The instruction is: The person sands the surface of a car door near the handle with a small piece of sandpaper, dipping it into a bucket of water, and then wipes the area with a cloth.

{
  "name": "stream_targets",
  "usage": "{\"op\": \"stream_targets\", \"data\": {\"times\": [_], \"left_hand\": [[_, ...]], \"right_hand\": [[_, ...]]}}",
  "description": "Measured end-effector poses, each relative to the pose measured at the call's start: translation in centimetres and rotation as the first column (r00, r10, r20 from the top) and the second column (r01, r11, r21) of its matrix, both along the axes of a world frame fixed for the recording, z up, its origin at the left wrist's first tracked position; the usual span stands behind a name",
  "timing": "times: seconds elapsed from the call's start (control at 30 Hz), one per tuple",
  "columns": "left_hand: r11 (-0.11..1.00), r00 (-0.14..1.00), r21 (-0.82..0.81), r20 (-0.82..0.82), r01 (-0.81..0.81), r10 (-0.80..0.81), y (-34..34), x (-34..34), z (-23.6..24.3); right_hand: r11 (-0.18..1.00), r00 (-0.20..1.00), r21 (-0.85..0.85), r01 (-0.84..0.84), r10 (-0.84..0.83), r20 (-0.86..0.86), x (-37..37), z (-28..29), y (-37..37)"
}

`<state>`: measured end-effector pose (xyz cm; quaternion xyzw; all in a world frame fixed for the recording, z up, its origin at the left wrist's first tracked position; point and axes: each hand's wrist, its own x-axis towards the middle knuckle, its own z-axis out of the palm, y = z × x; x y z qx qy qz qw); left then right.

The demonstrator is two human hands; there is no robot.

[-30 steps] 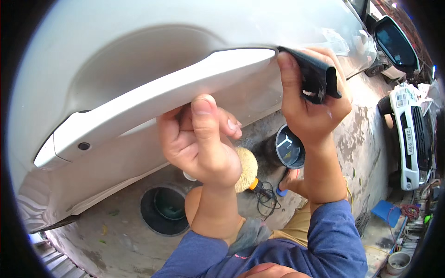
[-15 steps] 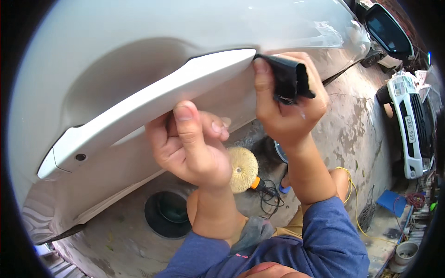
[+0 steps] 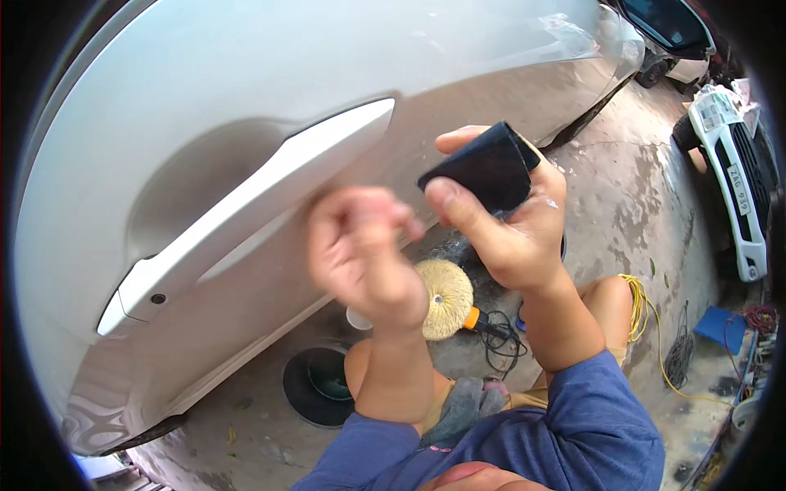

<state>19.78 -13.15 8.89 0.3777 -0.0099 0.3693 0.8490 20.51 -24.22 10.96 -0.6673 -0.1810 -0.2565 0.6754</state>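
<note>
Black pad [image 3: 483, 168] in right hand [image 3: 512, 225]; door handle [image 3: 254, 204] beside; polisher [image 3: 442, 299] below

Concrete floor [image 3: 647, 204], grey and stained — bears a woolly polishing pad [image 3: 442, 299] with orange fitting and black cable [image 3: 501, 340], a round black pad [image 3: 319, 385], a yellow cord [image 3: 647, 315], a blue sheet [image 3: 725, 327] — and a detached white bumper [image 3: 737, 188] at the right.
</note>
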Motion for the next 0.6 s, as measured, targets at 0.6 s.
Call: {"op": "stream_targets", "data": {"times": [0.6], "left_hand": [[0.714,0.914,0.589,-0.121,0.379,-0.386,1.4,-0.4,0.7]], "right_hand": [[0.980,0.997,-0.188,-0.071,0.070,-0.008,-2.0,-0.1,-3.6]]}}
